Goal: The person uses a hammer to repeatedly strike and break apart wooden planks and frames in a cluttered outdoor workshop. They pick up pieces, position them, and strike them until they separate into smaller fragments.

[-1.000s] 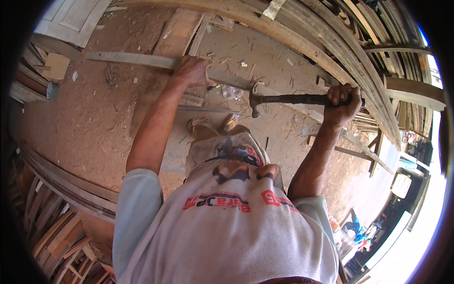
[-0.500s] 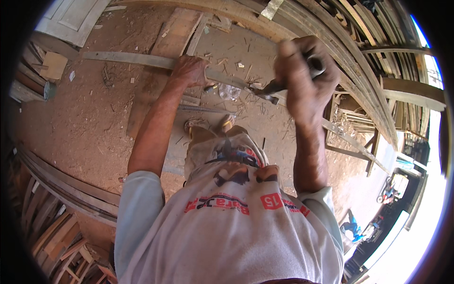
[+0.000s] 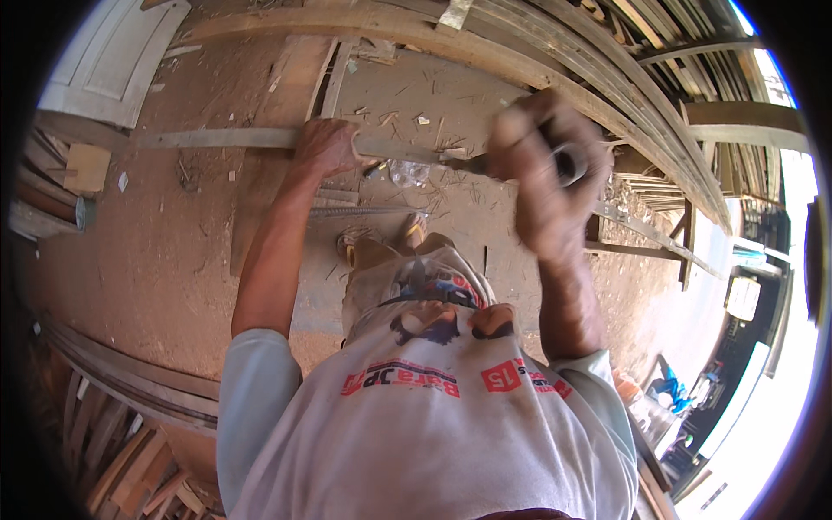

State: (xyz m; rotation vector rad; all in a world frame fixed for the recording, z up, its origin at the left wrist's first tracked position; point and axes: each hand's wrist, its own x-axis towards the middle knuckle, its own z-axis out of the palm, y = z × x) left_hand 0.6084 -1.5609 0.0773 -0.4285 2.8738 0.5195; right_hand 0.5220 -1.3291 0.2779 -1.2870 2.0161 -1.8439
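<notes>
A long, narrow wooden strip [image 3: 225,139] lies across in front of me. My left hand [image 3: 326,149] is closed around it, left of the middle, knuckles up. On the right, my right hand [image 3: 550,173] is wrapped round what looks like a hammer [image 3: 570,163], with the round hollow end of its handle toward me. Motion smears this hand and the dark tool head, which is at or very near the strip between my hands. Whether it touches the wood I cannot tell.
Long boards [image 3: 494,52] run along the far side, with stacked timber at the far right. A white panelled door [image 3: 108,61] leans at the far left. Wood scraps litter the floor around my sandalled feet [image 3: 416,230]. More planks [image 3: 139,368] lie at the near left.
The view has shifted slightly. The tool head has come from just below the strip to a place at or close to it. My left hand keeps its hold on the strip.
</notes>
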